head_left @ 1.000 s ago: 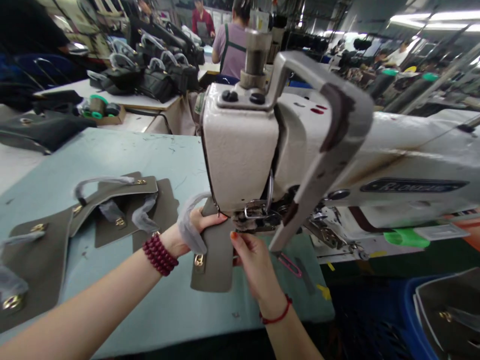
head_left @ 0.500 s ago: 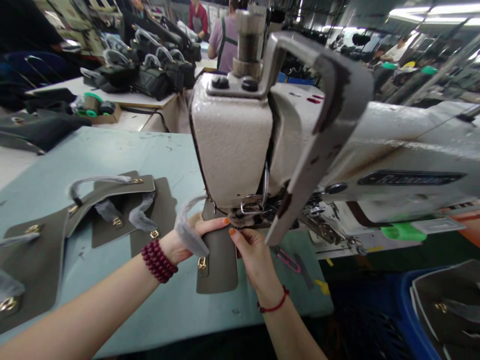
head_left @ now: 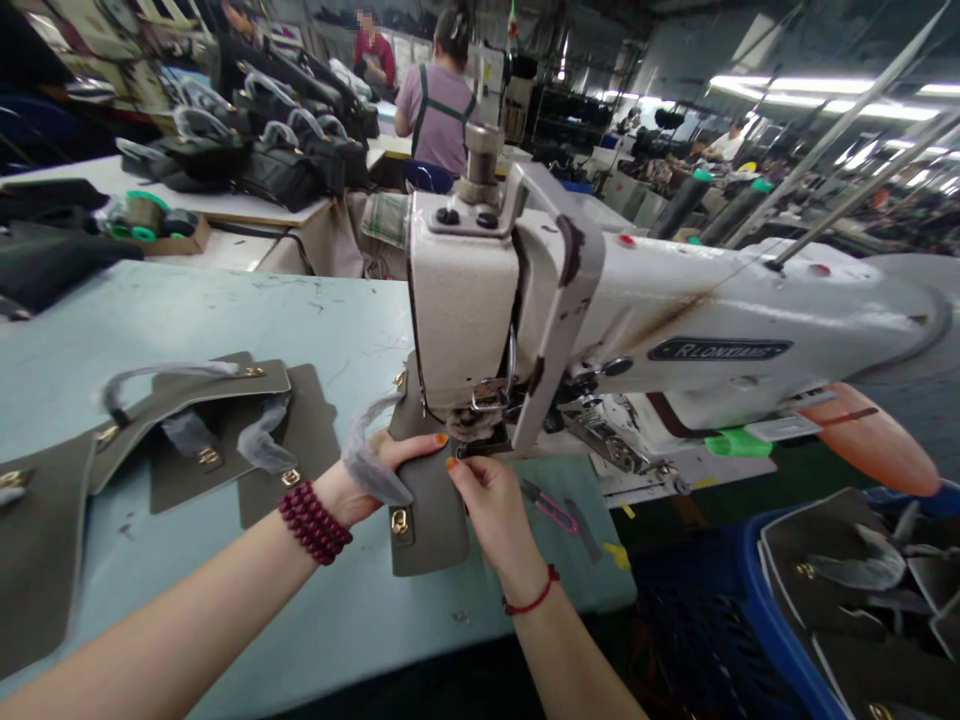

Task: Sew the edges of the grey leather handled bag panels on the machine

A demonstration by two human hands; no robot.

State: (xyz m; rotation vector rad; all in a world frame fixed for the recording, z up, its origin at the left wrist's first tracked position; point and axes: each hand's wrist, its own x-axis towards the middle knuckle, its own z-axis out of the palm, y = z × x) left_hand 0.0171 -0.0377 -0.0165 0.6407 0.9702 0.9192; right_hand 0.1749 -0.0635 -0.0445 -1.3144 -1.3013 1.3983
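A grey-brown bag flap panel lies under the head of the white sewing machine. Its handle, wrapped in clear plastic, arches up on the left from gold hardware. My left hand reaches beneath this handle, thumb stretched flat on the panel near the presser foot; its other fingers are mostly hidden. At the panel's right edge, my right hand is closed, thumb and bent fingers pinching that edge just in front of the needle area. The needle itself cannot be made out.
Several similar panels with wrapped handles lie on the blue-green table at left. Pink thread snips lie right of my right hand. A blue basket holds more panels. Black bags and a person are behind.
The view has shifted, so the machine looks smaller and more of its arm and the basket show. Both hands keep nearly the same hold on the panel by the presser foot.
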